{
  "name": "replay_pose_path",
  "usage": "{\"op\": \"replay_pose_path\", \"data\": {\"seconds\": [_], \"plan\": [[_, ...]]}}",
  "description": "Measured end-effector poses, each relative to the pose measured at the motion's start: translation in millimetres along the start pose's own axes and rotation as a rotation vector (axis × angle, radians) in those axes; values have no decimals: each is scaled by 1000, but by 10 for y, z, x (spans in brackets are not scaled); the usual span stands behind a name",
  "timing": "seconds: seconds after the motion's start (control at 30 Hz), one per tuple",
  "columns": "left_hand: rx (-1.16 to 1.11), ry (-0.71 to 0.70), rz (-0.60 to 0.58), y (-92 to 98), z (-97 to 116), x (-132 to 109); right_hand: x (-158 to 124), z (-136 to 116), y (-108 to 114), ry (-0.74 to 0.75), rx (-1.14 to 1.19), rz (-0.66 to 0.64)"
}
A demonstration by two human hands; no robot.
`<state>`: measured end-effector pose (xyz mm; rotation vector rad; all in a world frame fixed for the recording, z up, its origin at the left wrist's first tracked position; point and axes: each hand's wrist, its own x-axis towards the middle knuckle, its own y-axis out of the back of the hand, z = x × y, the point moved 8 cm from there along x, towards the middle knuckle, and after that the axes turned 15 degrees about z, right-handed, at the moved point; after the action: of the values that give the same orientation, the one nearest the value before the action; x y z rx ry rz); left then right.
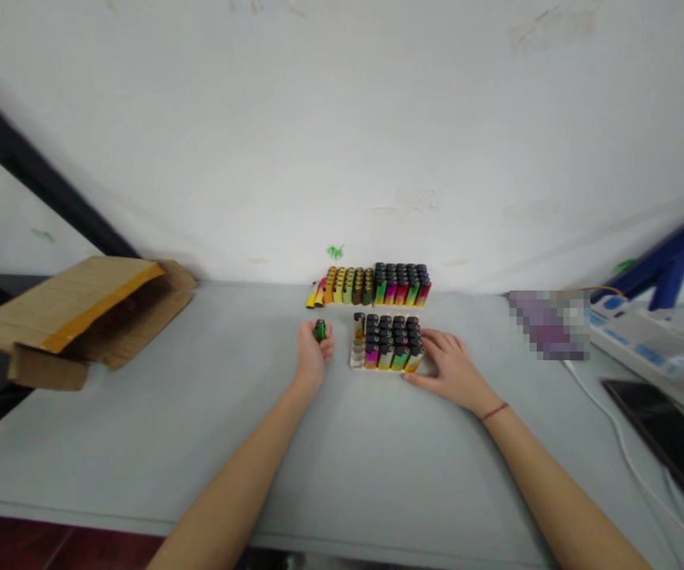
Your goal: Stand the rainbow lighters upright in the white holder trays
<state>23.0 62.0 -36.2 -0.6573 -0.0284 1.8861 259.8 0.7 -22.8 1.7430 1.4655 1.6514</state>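
My left hand [312, 348] is closed around a green lighter [320, 329], held upright just left of a white tray [356, 360]. The tray holds several colourful lighters [390, 342] standing with black caps up, and some slots on its left side show bare. My right hand [450, 362] rests against the tray's right side, fingers spread and flat on the table. Behind the tray, against the wall, stands a second row of packed lighters [374, 286] in yellow, olive, green and red.
An open cardboard box [81, 317] lies on its side at the table's left. At the right are a blurred purple item [547, 323], a white power strip [644, 340], a white cable [615, 431] and a dark phone [668, 443]. The grey table [342, 459] meets a white wall.
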Motion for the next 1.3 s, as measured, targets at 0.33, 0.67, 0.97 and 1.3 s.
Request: {"op": "replay_pose_path", "data": {"seconds": [0.33, 0.67, 0.97, 1.3], "plan": [[-13, -19, -16, 18, -17, 45, -1, 6, 4, 9, 17, 19], [23, -126, -44, 5, 14, 52, 6, -1, 2, 4, 18, 4], [177, -512, -177, -72, 178, -138, 3, 7, 2, 2, 23, 11], [194, -656, -164, -60, 379, -69, 4, 7, 2, 8, 11, 13]]}}
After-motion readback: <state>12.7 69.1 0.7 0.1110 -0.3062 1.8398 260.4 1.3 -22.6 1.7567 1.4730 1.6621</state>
